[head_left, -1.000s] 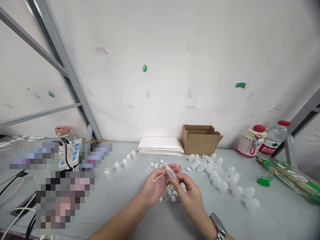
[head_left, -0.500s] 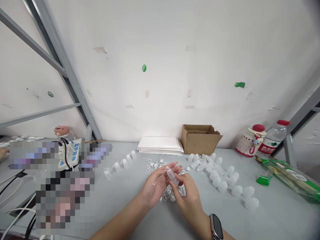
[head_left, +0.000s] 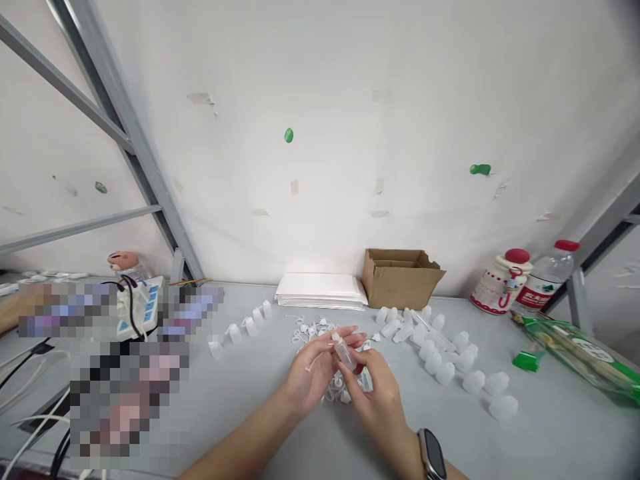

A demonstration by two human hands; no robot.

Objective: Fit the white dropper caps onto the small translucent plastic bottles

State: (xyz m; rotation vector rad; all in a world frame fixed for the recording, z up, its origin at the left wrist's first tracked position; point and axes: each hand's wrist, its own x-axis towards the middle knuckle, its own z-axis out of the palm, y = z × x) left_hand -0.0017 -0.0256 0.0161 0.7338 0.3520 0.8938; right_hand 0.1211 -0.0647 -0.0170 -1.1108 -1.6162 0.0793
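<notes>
Between my two hands is a small translucent plastic bottle (head_left: 345, 353), tilted with its narrow neck up and to the left. My right hand (head_left: 379, 390) pinches its lower body between thumb and fingers. Behind it, my left hand (head_left: 310, 373) is palm up, its fingers lying along the bottle and holding it. A thin white cord (head_left: 317, 361) crosses the left palm. Under and behind the hands lies a pile of white caps with cords (head_left: 314, 327). Several similar small bottles (head_left: 433, 362) are scattered to the right. Others with white tops (head_left: 251, 327) stand in a row at left.
White flat packs (head_left: 320, 292) and an open cardboard box (head_left: 403, 287) stand by the wall. A decorated flask (head_left: 495, 287), a water bottle (head_left: 545, 280) and a green package (head_left: 585, 353) are at right. Left are a power strip (head_left: 140, 310), cables and another person's arm (head_left: 23, 307).
The bottle has turned slightly in my fingers, its neck now showing more clearly. My hands stay in nearly the same place. The other person's arm reaches further in from the left.
</notes>
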